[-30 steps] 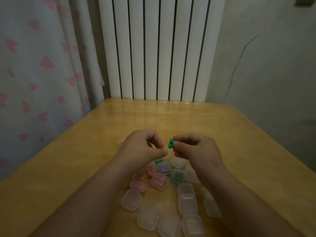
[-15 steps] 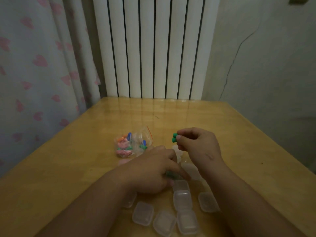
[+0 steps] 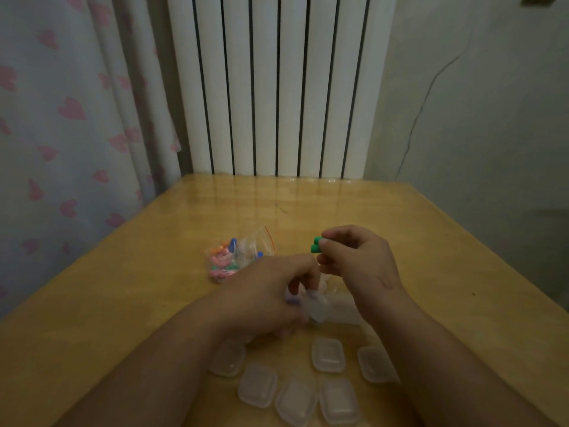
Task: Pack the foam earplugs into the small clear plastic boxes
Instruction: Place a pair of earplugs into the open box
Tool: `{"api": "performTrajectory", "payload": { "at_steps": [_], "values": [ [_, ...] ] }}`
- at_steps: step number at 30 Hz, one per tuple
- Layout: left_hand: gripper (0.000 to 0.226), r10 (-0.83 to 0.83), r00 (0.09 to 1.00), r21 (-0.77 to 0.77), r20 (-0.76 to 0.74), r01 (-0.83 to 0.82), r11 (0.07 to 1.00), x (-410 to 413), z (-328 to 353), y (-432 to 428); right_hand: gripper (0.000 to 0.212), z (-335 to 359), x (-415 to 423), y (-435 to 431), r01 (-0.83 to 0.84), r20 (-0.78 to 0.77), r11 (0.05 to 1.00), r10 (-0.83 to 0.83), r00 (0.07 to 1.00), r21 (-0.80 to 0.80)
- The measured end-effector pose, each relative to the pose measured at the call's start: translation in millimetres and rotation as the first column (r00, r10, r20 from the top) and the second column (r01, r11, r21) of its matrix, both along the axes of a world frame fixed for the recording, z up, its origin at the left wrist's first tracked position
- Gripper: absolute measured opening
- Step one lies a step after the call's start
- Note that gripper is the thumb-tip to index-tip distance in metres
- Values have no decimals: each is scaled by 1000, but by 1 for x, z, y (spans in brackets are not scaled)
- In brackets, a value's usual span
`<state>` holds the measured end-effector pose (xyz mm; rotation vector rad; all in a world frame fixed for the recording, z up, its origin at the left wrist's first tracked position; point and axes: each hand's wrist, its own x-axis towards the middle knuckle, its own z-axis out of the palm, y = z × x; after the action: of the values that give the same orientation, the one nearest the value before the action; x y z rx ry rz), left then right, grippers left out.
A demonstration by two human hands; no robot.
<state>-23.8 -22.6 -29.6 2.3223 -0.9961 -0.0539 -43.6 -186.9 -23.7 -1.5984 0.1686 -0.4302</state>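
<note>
Wooden table, white radiator behind, heart-print curtain left

- Glossy yellow wooden bench.
- A clear zip bag with a red seal strip lies left of centre, holding coloured earplugs.
- Small clear boxes, lids shut, lie clustered along the near edge.

No text, label or number can be read anywhere.
</note>
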Motion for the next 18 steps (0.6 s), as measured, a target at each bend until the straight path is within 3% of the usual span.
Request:
{"api": "performTrajectory", "payload": {
  "at_steps": [4,8,12,18],
  "values": [
    [48,147,984,-310,-99,-171,935,6,4,7,14,2,-1,-1,-27,19,998,26,999,51],
    [36,253,965,-516,-75,-255,818,16,2,8,20,2,-4,7,-150,-62,988,151,986,23],
    [33,240,965,-594,-107,-256,762,19,0,8,22,3,-7,11,-247,-111,969,248,962,23],
    [44,193,972,-626,-137,-236,743,18,2,8,8,2,-8,12,-305,-119,949,314,942,85]
  ]
}}
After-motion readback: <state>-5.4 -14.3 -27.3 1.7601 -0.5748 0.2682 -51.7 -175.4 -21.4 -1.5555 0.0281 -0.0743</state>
